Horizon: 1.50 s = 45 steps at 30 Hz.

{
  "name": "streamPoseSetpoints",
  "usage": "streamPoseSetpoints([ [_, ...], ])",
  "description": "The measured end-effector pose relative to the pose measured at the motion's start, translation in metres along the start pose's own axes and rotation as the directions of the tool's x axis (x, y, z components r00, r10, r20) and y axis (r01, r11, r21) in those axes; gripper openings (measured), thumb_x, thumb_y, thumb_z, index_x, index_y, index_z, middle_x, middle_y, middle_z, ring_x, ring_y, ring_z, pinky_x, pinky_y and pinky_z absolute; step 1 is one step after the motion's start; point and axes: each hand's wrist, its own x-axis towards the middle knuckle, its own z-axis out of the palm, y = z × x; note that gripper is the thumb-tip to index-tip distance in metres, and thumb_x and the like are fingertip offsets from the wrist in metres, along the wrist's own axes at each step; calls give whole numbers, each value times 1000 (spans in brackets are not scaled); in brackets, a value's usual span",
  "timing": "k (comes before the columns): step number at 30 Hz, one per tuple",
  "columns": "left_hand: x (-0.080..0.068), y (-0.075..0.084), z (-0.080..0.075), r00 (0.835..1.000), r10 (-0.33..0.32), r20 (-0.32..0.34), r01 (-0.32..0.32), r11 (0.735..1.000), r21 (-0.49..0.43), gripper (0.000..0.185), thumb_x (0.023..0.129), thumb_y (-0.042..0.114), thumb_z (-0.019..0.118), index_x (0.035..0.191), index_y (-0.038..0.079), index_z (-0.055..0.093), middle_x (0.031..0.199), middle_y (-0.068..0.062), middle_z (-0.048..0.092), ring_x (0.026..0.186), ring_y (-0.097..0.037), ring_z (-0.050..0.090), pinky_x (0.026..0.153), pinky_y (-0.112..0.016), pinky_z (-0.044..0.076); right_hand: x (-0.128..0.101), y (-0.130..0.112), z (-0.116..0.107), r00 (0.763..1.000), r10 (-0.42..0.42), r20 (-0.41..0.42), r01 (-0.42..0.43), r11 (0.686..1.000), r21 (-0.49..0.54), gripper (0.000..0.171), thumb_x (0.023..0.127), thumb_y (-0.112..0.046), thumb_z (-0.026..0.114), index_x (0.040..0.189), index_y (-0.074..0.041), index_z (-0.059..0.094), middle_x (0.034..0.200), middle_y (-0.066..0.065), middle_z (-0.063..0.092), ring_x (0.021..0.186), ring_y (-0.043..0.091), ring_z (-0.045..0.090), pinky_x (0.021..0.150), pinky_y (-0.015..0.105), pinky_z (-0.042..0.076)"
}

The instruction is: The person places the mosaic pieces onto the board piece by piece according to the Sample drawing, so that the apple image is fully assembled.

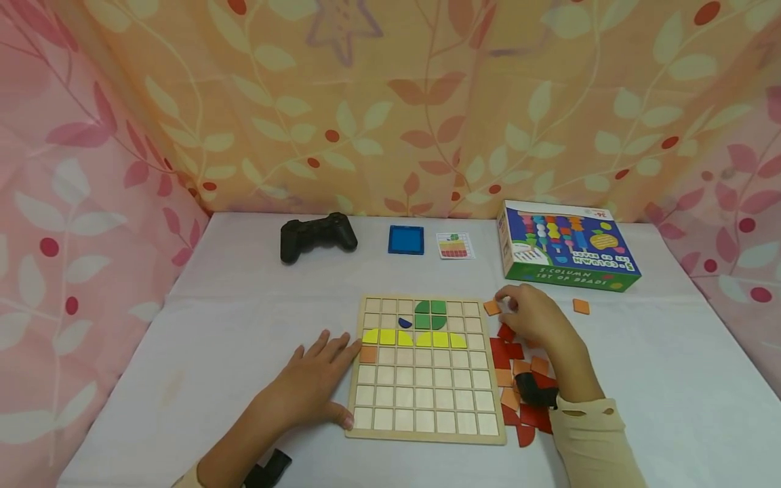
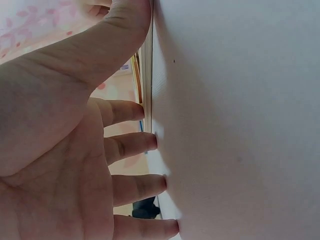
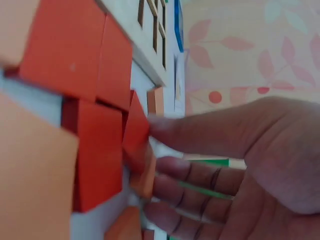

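Observation:
A square wooden grid board lies on the white cloth with green, yellow and orange tiles and one blue piece in its cells. My left hand lies spread at its left side, fingers and thumb along the frame. Over the upper end of a loose pile of red and orange tiles is my right hand, its fingers bent. In the right wrist view its thumb touches a tilted red tile, and its fingertips are by an orange tile. Thumb and fingers stand apart there.
Behind the board are a black game controller, a blue square tray, a small pattern card and a bead-set box. One orange tile lies apart at the right, another orange tile near the board's upper right corner.

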Motion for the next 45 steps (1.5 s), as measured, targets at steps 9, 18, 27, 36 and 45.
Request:
streamPoseSetpoints([
  [9,-1,1,-2,1000,-1,-1,1,1000,-7,122,56,63,87,155,12,38,158,-16,35,146,-46,23,103,-73,29,4,-1,4,997,-72,-13,72,997,10,21,89,-15,76,106,-4,70,96,10,63,87,27,56,80,46,53],
  [18,-1,3,-3,1000,4,-11,-5,1000,-4,121,55,61,88,155,11,39,157,-17,36,145,-46,24,102,-73,30,-4,-4,-3,985,-98,-142,111,990,85,12,91,-10,74,100,-5,69,83,6,61,78,24,55,69,36,51],
  [27,0,3,-2,1000,-10,0,10,1000,3,123,55,63,88,155,13,38,158,-15,36,146,-46,23,103,-73,30,-7,-18,-3,976,-136,-167,160,978,135,16,90,-11,74,106,-6,73,91,7,64,84,25,56,74,39,54],
  [36,-1,3,-3,1000,-11,0,11,1000,2,123,55,63,87,156,13,38,158,-15,36,146,-45,23,103,-73,29,-6,-35,6,970,-209,-125,223,969,110,7,94,-8,68,99,-8,73,88,4,63,82,23,56,77,39,53],
  [45,-2,3,-3,1000,0,-7,0,1000,-9,121,55,61,88,155,12,39,157,-16,36,145,-46,24,103,-73,30,-9,-50,19,941,-320,-107,332,937,110,3,92,-6,72,95,-8,72,87,0,64,79,20,55,76,37,52],
])
